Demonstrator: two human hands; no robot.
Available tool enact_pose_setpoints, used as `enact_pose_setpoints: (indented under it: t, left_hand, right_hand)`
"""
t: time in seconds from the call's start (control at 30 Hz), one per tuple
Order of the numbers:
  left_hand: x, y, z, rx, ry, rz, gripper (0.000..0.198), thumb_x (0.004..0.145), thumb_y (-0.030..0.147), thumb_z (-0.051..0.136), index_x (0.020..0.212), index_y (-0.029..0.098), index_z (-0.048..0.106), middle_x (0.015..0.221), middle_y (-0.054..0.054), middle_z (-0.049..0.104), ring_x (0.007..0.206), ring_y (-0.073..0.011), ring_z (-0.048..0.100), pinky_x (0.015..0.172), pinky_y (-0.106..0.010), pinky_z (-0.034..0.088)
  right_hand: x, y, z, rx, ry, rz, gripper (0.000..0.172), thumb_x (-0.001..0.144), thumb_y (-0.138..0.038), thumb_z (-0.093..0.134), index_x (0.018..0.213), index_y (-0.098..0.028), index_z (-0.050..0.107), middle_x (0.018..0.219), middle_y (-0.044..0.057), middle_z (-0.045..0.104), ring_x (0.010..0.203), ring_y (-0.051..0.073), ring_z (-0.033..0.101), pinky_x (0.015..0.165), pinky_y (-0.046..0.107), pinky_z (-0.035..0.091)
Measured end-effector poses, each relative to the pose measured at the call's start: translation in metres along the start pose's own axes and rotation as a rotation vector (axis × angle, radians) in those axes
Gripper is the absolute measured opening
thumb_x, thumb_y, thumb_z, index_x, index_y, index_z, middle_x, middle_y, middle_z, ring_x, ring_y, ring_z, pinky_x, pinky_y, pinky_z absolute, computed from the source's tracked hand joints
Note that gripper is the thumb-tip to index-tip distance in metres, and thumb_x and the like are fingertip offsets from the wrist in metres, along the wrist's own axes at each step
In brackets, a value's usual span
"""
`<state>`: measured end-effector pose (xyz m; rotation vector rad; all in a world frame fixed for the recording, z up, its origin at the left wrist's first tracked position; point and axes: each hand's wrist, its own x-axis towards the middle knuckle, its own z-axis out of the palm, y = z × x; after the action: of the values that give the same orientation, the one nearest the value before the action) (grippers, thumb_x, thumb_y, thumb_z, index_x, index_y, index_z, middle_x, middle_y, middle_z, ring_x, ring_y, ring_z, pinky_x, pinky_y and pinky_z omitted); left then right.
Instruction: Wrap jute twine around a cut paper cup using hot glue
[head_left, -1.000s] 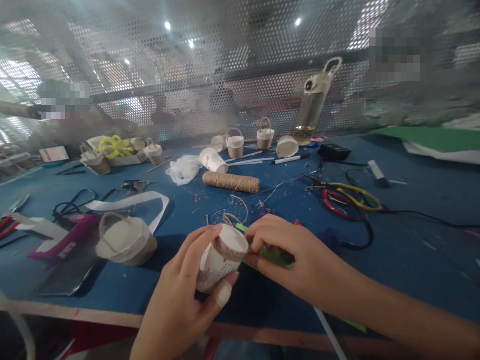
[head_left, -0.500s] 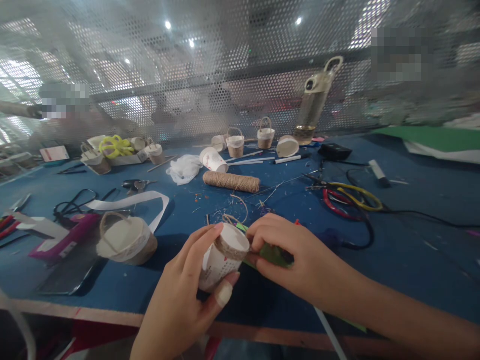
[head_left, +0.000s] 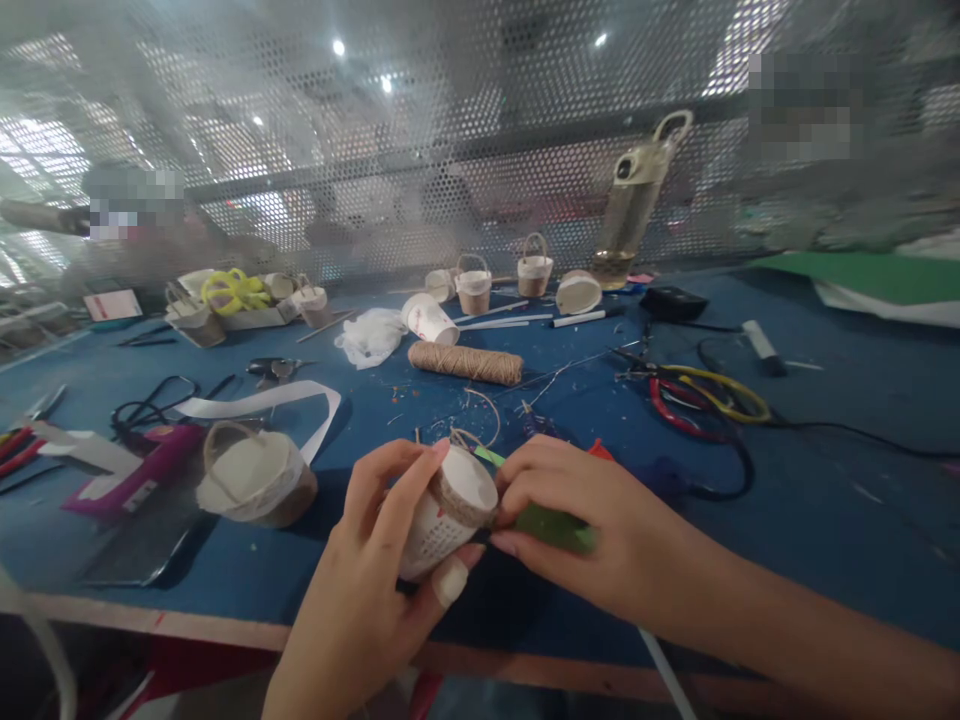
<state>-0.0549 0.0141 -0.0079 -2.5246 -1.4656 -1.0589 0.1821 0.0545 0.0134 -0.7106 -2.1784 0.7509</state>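
Small paper cup (head_left: 435, 537), smooth, white, printed, tilted over front edge of bench (head_left: 255, 575). Coarse brown twine band (head_left: 462, 508) circles it below rim. Left hand (head_left: 364, 575) half-closed around cup; right hand (head_left: 596, 490) fingertips gathered beside band, cannot tell whether gripping strand. Step seems twine wrapping; next turn likely calls for steady tension. Mid-bench: fibrous twine roll (head_left: 465, 363), cylindrical.

The left grip (head_left: 371, 565) holds a cup (head_left: 433, 540) (tilted).
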Motion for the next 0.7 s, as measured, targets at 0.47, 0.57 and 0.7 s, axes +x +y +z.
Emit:
enact_pose_setpoints:
  t: [0.47, 0.57, 0.7]
  left_hand:
    - [0.0022, -0.0015, 0.0031, -0.066, 0.043, -0.018, 0.058, 0.102, 0.032, 0.062, 0.154, 0.027, 0.037, 0.142, -0.011, 0.055, 0.132, -0.0243, 0.058, 0.107, -0.036, 0.055]
    - [0.0026, -0.0016, 0.0027, -0.094, 0.026, -0.029, 0.055, 0.1, 0.029, 0.063, 0.15, 0.027, 0.039, 0.141, -0.01, 0.056, 0.131, -0.0242, 0.06, 0.107, -0.037, 0.055]
    - [0.0033, -0.0014, 0.0018, -0.115, 0.005, -0.029, 0.054, 0.099, 0.027, 0.064, 0.148, 0.027, 0.041, 0.141, -0.01, 0.056, 0.133, -0.0236, 0.059, 0.109, -0.036, 0.054]
  right_hand:
    - [0.001, -0.008, -0.0023, -0.039, -0.017, -0.017, 0.011, 0.096, -0.016, 0.069, 0.089, -0.022, 0.062, 0.094, 0.0, 0.071, 0.093, 0.017, 0.059, 0.086, 0.034, 0.048]
    - [-0.0003, -0.0057, -0.0015, -0.031, -0.012, -0.008, 0.012, 0.098, -0.018, 0.067, 0.089, -0.023, 0.061, 0.093, 0.0, 0.07, 0.092, 0.018, 0.059, 0.085, 0.035, 0.048]
    - [-0.001, -0.0008, 0.0008, -0.026, 0.002, -0.021, 0.011, 0.099, -0.02, 0.067, 0.09, -0.024, 0.062, 0.094, 0.0, 0.07, 0.094, 0.019, 0.058, 0.087, 0.036, 0.047]
